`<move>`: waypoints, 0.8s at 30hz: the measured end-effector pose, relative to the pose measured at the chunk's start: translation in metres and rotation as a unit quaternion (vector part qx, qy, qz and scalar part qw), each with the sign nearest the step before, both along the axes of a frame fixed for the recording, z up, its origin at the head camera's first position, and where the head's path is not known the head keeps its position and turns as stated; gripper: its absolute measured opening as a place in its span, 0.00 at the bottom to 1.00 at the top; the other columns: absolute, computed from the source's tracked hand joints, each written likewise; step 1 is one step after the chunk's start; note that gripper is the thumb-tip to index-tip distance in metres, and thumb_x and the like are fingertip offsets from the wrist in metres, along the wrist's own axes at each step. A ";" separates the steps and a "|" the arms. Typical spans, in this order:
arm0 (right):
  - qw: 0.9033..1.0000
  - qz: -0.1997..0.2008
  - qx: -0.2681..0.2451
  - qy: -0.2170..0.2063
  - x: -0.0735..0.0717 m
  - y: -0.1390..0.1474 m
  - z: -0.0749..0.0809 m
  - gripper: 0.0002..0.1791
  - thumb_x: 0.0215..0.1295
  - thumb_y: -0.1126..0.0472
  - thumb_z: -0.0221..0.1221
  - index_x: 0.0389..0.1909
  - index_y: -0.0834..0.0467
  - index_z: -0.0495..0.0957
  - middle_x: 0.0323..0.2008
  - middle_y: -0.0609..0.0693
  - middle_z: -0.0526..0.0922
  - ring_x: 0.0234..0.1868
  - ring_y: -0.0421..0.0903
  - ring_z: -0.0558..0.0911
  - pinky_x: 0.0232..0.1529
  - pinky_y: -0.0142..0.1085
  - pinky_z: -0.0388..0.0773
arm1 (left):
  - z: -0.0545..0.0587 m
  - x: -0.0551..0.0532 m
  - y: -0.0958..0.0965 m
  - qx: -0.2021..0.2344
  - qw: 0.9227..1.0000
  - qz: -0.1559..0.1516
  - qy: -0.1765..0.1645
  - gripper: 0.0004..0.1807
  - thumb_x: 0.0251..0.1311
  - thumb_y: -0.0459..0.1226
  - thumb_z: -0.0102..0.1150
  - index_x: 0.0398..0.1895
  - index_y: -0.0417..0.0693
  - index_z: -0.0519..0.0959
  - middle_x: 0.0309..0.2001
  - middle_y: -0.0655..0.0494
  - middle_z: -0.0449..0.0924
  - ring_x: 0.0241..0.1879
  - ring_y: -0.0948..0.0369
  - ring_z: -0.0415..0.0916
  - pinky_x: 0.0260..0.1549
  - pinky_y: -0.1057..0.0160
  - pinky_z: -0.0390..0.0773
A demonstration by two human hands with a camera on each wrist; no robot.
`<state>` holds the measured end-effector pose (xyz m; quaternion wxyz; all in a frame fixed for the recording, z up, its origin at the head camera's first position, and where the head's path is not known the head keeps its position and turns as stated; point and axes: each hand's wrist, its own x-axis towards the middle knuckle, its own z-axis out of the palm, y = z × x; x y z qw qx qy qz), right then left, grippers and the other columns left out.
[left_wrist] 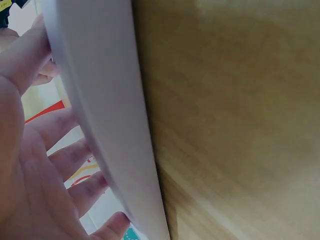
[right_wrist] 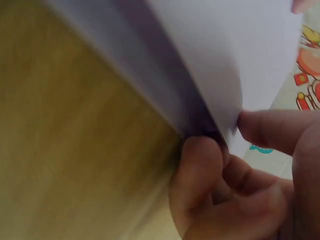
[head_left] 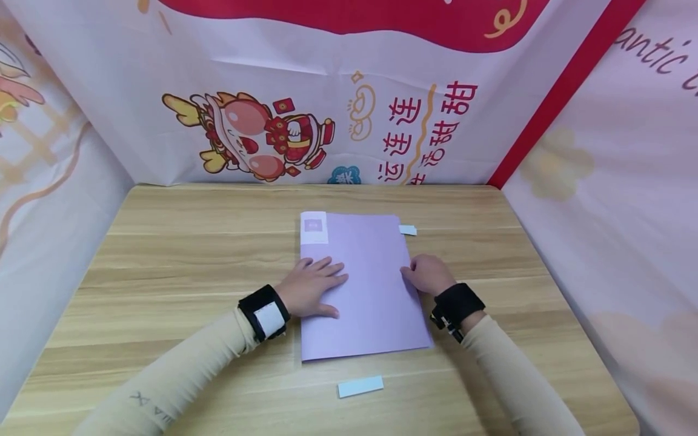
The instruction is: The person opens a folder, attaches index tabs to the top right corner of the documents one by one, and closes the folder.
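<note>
A light purple folder (head_left: 376,290) lies closed on the wooden table, a white label (head_left: 314,228) at its upper left corner. My left hand (head_left: 309,287) rests on the left part of the cover, fingers spread. From the left wrist view, the fingertips touch the top face near the folder's thick spine (left_wrist: 110,100). At the right edge, my right hand (head_left: 431,274) pinches the cover. The right wrist view shows the thumb on top of the cover (right_wrist: 220,55) and curled fingers (right_wrist: 200,160) beneath its edge, with a dark gap under the cover.
A small pale blue strip (head_left: 408,230) sticks out past the folder's upper right edge. Another pale blue strip (head_left: 360,386) lies on the table (head_left: 191,242) in front of the folder. Printed cloth (head_left: 272,72) hangs behind the table and along both sides.
</note>
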<state>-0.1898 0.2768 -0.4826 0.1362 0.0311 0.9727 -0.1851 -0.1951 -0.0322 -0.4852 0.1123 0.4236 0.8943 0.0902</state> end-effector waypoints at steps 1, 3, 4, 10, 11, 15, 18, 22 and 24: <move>1.000 0.005 0.018 0.000 -0.001 -0.002 0.001 0.21 0.73 0.50 0.56 0.24 0.60 0.78 0.20 0.50 0.76 0.22 0.47 0.75 0.23 0.37 0.70 | 0.001 0.000 0.001 -0.004 1.000 0.000 0.000 0.46 0.59 0.64 0.64 0.75 0.51 0.68 0.77 0.49 0.59 0.78 0.44 0.50 0.72 0.35 0.50; 0.999 0.012 0.046 0.000 -0.001 -0.004 0.001 0.21 0.73 0.48 0.56 0.27 0.61 0.81 0.21 0.51 0.78 0.23 0.48 0.77 0.23 0.38 0.71 | 0.003 0.001 0.001 -0.010 1.000 0.001 -0.005 0.46 0.59 0.64 0.64 0.75 0.51 0.68 0.78 0.49 0.59 0.78 0.44 0.50 0.72 0.35 0.50; 0.998 0.014 0.057 0.001 -0.001 -0.005 0.000 0.21 0.73 0.48 0.56 0.28 0.61 0.81 0.22 0.51 0.78 0.23 0.48 0.77 0.23 0.38 0.71 | 0.004 0.001 0.001 -0.010 1.000 0.002 -0.006 0.46 0.59 0.63 0.65 0.75 0.51 0.68 0.77 0.49 0.59 0.78 0.44 0.50 0.72 0.34 0.50; 0.997 0.015 0.075 0.012 0.001 -0.007 -0.006 0.23 0.73 0.48 0.56 0.23 0.59 0.81 0.19 0.50 0.78 0.21 0.47 0.76 0.21 0.37 0.69 | 0.007 0.002 0.001 -0.002 1.000 0.004 -0.007 0.45 0.57 0.62 0.67 0.74 0.51 0.70 0.77 0.48 0.61 0.77 0.43 0.52 0.70 0.36 0.55; 0.997 0.016 0.074 0.014 0.001 -0.007 -0.006 0.23 0.73 0.48 0.56 0.23 0.59 0.81 0.19 0.50 0.77 0.20 0.47 0.76 0.21 0.37 0.69 | 0.007 0.001 0.001 0.000 1.000 0.004 -0.007 0.45 0.57 0.63 0.67 0.74 0.51 0.70 0.77 0.48 0.61 0.77 0.44 0.52 0.70 0.36 0.55; 0.998 0.015 0.065 0.022 0.004 -0.006 -0.005 0.22 0.73 0.49 0.56 0.24 0.60 0.82 0.19 0.50 0.77 0.21 0.47 0.76 0.21 0.36 0.68 | 0.006 -0.001 0.000 0.015 1.000 0.007 -0.007 0.45 0.56 0.64 0.67 0.74 0.53 0.70 0.77 0.49 0.61 0.77 0.45 0.52 0.70 0.36 0.55; 0.999 0.010 0.045 0.024 0.006 -0.003 -0.002 0.22 0.73 0.49 0.57 0.22 0.59 0.79 0.18 0.49 0.74 0.20 0.46 0.74 0.21 0.36 0.67 | 0.005 -0.002 -0.002 0.030 0.999 0.012 -0.008 0.45 0.55 0.64 0.68 0.73 0.55 0.71 0.77 0.52 0.61 0.77 0.46 0.53 0.70 0.36 0.56; 0.999 0.008 0.011 0.039 0.007 0.006 0.003 0.22 0.71 0.50 0.58 0.17 0.55 0.72 0.16 0.46 0.70 0.19 0.45 0.71 0.19 0.35 0.64 | 0.009 -0.004 -0.005 0.062 0.998 0.015 -0.021 0.42 0.55 0.62 0.70 0.70 0.55 0.75 0.76 0.52 0.64 0.76 0.47 0.54 0.71 0.37 0.55; 0.999 0.009 -0.001 0.050 0.007 0.010 0.008 0.23 0.71 0.49 0.58 0.16 0.54 0.71 0.16 0.46 0.71 0.19 0.44 0.71 0.20 0.35 0.65 | 0.012 -0.007 -0.007 0.084 0.996 0.017 -0.024 0.38 0.55 0.60 0.71 0.67 0.54 0.78 0.74 0.50 0.66 0.75 0.48 0.56 0.72 0.38 0.56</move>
